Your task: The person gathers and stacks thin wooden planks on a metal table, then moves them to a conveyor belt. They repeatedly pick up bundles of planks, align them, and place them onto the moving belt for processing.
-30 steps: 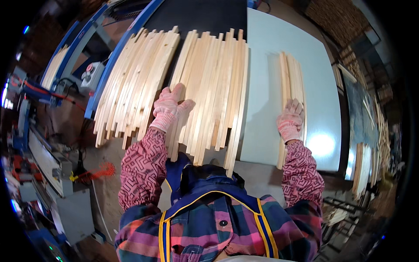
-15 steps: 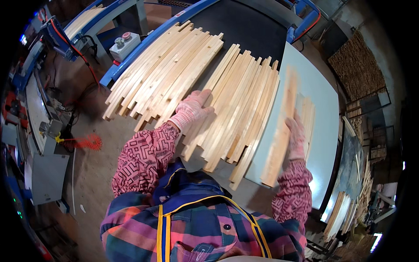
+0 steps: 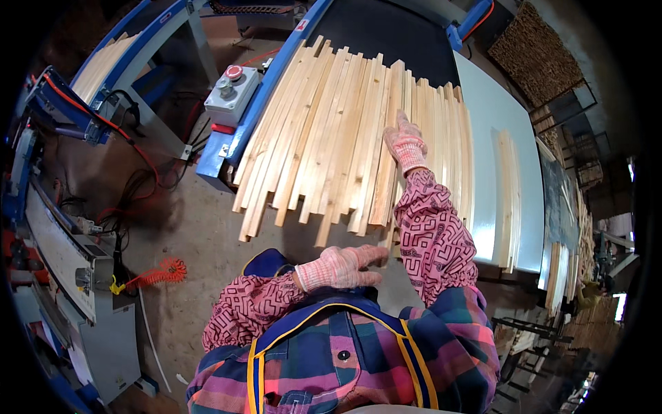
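Note:
Side by side on the machine bed lies a broad row of pale wooden strips (image 3: 310, 131), their ends uneven. My right hand (image 3: 407, 141), in a pink-and-white knit glove, is on a wooden strip (image 3: 383, 179) between the left part of the row and the strips at right. Its thumb lies at the strip and its fingers point away along it; part of the grip is hidden. My left hand (image 3: 343, 267), gloved alike, hovers before my body, below the near strip ends. Its fingers are stretched toward the right, and it holds nothing.
A pale smooth panel (image 3: 486, 200) adjoins the row at right, with a few loose strips (image 3: 509, 193) on it. Behind the row is a black belt (image 3: 386, 34). A control box (image 3: 233, 93) with a red button stands by the blue frame (image 3: 276, 69) at left.
My right hand has brought a strip leftward from the panel to the row. My left hand has left the strips and drawn back toward my body. The gap between the strip groups has closed.

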`<action>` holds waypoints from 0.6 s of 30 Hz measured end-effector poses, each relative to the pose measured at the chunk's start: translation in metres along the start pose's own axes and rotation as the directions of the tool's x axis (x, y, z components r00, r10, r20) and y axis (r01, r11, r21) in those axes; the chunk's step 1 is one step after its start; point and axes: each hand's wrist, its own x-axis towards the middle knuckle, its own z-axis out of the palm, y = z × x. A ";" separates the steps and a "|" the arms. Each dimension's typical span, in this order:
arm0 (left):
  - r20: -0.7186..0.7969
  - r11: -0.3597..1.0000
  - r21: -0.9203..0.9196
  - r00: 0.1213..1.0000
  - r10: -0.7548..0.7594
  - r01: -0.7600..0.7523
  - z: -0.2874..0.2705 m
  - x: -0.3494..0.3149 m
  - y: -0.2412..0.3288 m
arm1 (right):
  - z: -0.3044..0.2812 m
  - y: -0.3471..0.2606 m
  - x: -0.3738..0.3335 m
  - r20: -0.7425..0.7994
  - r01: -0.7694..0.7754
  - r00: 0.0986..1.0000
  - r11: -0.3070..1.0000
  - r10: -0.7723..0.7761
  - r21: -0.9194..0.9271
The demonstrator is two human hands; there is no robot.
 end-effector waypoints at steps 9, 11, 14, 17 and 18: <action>-0.930 0.978 -0.008 0.360 0.068 -0.208 -0.130 -0.107 -0.092 | 0.045 -0.008 -0.005 -0.152 0.006 0.986 0.915 -0.074 -0.404; -0.963 0.926 0.213 0.227 0.145 0.311 -0.187 -0.127 -0.123 | 0.039 -0.024 -0.017 -0.167 -0.020 0.985 0.941 -0.039 -0.338; -0.901 0.671 0.326 0.434 0.008 0.666 -0.242 -0.138 -0.166 | 0.040 -0.028 -0.039 -0.212 0.123 0.959 0.950 -0.189 -0.287; -0.828 0.571 0.436 0.559 -0.048 0.696 -0.247 -0.122 -0.170 | 0.042 -0.006 -0.049 -0.321 0.286 0.887 0.941 -0.332 -0.182; -0.816 0.545 0.458 0.575 -0.055 0.702 -0.247 -0.123 -0.160 | 0.039 -0.007 -0.056 -0.321 0.328 0.873 0.928 -0.369 -0.175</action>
